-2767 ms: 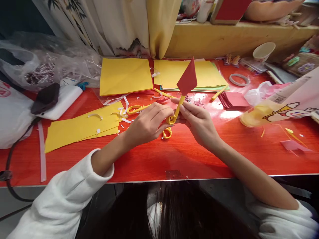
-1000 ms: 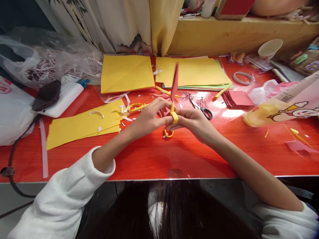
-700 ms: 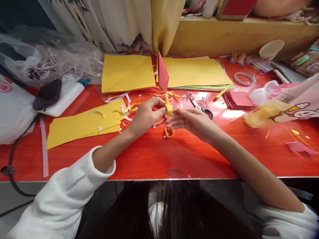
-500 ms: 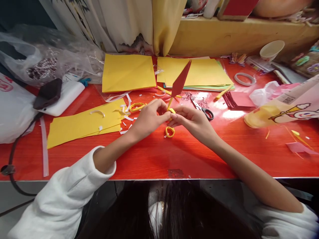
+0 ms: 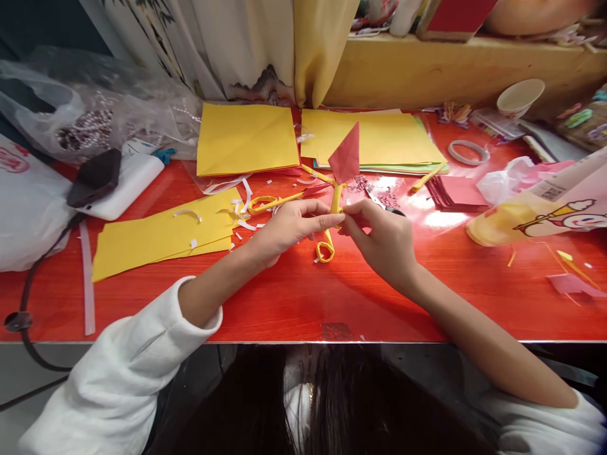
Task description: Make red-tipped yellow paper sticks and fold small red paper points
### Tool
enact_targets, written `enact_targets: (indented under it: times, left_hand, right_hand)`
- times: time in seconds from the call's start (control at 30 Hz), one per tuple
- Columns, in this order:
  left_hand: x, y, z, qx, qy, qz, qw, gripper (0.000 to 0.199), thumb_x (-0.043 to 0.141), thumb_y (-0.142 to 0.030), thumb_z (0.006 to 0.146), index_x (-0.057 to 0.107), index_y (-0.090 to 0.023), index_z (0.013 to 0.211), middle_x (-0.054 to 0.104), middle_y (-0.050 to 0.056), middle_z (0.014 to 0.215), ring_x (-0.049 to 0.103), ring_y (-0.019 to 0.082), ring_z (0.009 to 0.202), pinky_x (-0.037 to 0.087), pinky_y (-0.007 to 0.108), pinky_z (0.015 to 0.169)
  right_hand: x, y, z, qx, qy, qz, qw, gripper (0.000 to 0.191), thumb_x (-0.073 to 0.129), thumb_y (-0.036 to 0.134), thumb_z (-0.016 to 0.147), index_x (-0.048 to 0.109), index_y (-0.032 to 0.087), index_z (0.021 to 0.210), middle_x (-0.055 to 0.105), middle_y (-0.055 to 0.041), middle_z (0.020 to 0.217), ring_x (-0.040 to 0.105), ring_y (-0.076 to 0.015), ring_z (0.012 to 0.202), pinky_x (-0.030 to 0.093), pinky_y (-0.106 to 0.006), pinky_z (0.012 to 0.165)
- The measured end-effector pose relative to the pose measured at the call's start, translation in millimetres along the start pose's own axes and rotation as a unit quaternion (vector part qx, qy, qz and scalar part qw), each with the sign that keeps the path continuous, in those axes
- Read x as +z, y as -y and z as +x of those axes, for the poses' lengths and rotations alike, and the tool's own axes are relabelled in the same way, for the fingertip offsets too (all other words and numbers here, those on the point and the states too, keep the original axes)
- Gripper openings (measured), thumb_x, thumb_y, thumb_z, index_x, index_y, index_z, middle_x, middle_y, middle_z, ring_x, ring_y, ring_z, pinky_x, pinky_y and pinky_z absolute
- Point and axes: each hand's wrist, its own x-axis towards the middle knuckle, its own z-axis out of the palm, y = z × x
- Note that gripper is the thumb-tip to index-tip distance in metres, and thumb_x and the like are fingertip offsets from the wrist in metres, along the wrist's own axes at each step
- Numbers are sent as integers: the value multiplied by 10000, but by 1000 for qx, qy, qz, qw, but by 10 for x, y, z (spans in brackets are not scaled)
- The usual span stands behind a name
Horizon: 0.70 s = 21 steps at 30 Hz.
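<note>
A folded paper craft stands upright between my two hands, with a red kite-shaped paper tip on top of a yellow paper stem. My left hand pinches the stem, its thumb lying across the front. From the other side, my right hand pinches the same stem low down, fingertips against the left thumb. Fingers hide the stem's lower end. Just below lies a yellow paper ring on the red table. Another yellow paper ring lies behind my left hand.
Yellow paper strips and white scraps lie at left. Yellow sheets are stacked at the back. Scissors lie partly behind my right hand. Folded red papers, a tape roll and a drink cup stand or lie at right.
The red tip has turned its broad face towards me and come slightly lower. More of the yellow stem shows. My right hand has shifted slightly right, its fingers more curled, covering part of the scissors.
</note>
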Motion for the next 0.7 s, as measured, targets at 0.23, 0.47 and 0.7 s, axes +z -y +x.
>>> enact_targets:
  times: [0.23,0.47,0.7]
  left_hand:
    - [50,59,11,63,-49,-45,996,261,668,-372,725,557,-136,710,511,-8,701,456,73,647,379,226,605]
    - [-23,100,41,33,-19,-11,999,230,642,-371,745,616,-142,749,565,-1,705,488,75,623,386,228,589]
    - [1,81,-7,79,-71,142,984,256,582,-373,788,618,-147,903,641,41,884,570,130,816,419,256,722]
  right_hand:
    - [-2,-15,51,101,85,265,955,173,535,305,863,581,175,968,649,-19,772,657,-134,711,567,-304,708]
    - [21,-59,53,123,95,273,949,175,570,325,836,595,157,878,647,-25,752,654,-137,693,569,-304,692]
    - [10,-37,49,65,33,86,994,113,559,280,842,578,169,842,637,-25,718,618,-131,620,521,-286,614]
